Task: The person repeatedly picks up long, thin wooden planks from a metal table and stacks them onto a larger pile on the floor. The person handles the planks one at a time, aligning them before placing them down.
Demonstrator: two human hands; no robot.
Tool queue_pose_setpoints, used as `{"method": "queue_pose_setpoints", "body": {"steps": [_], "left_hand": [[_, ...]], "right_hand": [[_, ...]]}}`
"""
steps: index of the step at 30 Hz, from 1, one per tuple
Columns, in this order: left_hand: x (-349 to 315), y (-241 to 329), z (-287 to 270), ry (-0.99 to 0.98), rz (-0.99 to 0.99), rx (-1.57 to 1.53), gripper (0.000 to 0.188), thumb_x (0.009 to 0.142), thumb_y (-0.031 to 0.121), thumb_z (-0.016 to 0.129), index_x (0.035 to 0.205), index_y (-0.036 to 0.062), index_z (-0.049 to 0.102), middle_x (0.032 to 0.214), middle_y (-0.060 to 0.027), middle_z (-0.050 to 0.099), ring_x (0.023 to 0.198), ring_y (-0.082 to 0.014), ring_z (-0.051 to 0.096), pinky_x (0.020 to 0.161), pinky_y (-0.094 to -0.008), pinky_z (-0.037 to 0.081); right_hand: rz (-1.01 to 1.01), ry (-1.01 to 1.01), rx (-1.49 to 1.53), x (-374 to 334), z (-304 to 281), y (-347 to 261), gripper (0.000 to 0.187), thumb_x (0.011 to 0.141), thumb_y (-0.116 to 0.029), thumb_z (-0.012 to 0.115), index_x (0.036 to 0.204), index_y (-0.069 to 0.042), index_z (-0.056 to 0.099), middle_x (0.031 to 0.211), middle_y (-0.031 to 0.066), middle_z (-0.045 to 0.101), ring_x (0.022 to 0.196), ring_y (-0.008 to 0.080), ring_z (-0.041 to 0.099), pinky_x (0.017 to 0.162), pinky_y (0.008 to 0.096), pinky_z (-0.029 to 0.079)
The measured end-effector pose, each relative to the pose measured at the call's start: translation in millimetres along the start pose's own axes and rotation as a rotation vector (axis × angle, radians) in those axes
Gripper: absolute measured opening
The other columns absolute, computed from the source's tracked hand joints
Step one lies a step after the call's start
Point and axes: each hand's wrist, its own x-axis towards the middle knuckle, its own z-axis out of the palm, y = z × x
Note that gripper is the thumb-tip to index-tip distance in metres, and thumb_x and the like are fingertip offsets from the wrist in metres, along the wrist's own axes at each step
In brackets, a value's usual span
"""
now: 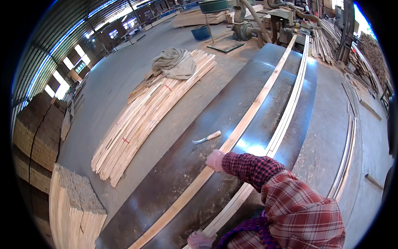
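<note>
A long wooden strip [257, 101] runs lengthwise over a dark metal-topped table [178, 162]. My right hand [215, 160], in a pinkish glove, is closed round this strip, its arm reaching across from the lower right. Beside it, to the right, lie several paler wooden strips [286, 120] side by side; my right forearm hides part of them. At the lower edge my left hand [201, 240], also gloved, is closed on the near part of these paler strips, its fingers only partly visible. A curved-blade knife [207, 137] with a wooden handle rests on the metal beyond my right hand.
A machine [286, 25] stands at the table's far end. On the floor to the left lies a pile of strips [145, 112] with a crumpled cloth [173, 62] on top. Stacked wood [76, 207] stands at lower left; loose strips [345, 162] lie at right.
</note>
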Motion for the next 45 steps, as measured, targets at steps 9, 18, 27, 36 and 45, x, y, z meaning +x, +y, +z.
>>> {"method": "queue_pose_setpoints", "body": {"steps": [9, 18, 27, 36, 45], "left_hand": [[8, -3, 22, 0.081, 0.035, 0.093, 0.069, 0.074, 0.071, 0.072, 0.11, 0.0123, 0.073, 0.112, -0.0138, 0.073, 0.108, -0.0314, 0.07, 0.091, -0.0433, 0.056], [16, -30, 39, 0.176, 0.092, -0.11, 0.076, 0.074, 0.069, 0.076, 0.119, 0.0081, 0.07, 0.112, -0.0144, 0.072, 0.105, -0.0307, 0.071, 0.088, -0.0466, 0.058], [-5, -23, 39, -0.102, -0.053, -0.149, 0.088, 0.071, 0.067, 0.078, 0.133, 0.006, 0.062, 0.134, -0.0146, 0.061, 0.129, -0.0325, 0.056, 0.11, -0.0437, 0.043], [-16, -26, 13, 0.075, -0.048, 0.024, 0.115, 0.066, 0.066, 0.082, 0.153, 0.0033, 0.041, 0.14, -0.0162, 0.054, 0.135, -0.0311, 0.048, 0.12, -0.0434, 0.027], [-24, -30, 29, 0.018, -0.028, -0.103, 0.094, 0.068, 0.066, 0.08, 0.137, 0.0057, 0.056, 0.126, -0.0121, 0.062, 0.12, -0.0281, 0.059, 0.102, -0.0406, 0.043]], "right_hand": [[-0.318, -0.273, -0.016, -45, -19, -73, 0.032, 0.072, -0.032, 0.079, 0.096, -0.01, 0.081, 0.086, 0.0099, 0.077, 0.085, 0.0309, 0.074, 0.072, 0.0442, 0.061], [-0.277, -0.208, 0.206, -79, 50, -22, 0.022, 0.078, -0.036, 0.074, 0.081, -0.015, 0.078, 0.078, 0.0124, 0.073, 0.073, 0.0331, 0.072, 0.064, 0.0478, 0.056], [-0.278, -0.106, -0.215, -120, 83, 67, 0.036, 0.077, -0.05, 0.081, 0.095, -0.019, 0.083, 0.101, 0.012, 0.076, 0.098, 0.033, 0.072, 0.086, 0.0453, 0.058], [-0.277, 0.208, 0.21, -139, 88, 72, 0.035, 0.083, -0.048, 0.075, 0.081, -0.013, 0.081, 0.08, 0.0187, 0.07, 0.08, 0.0397, 0.067, 0.072, 0.0494, 0.054], [-0.072, 0.368, 0.321, -147, 146, 79, 0.048, 0.092, -0.046, 0.067, 0.067, -0.005, 0.073, 0.073, 0.0205, 0.066, 0.071, 0.042, 0.065, 0.065, 0.0509, 0.05]]}}
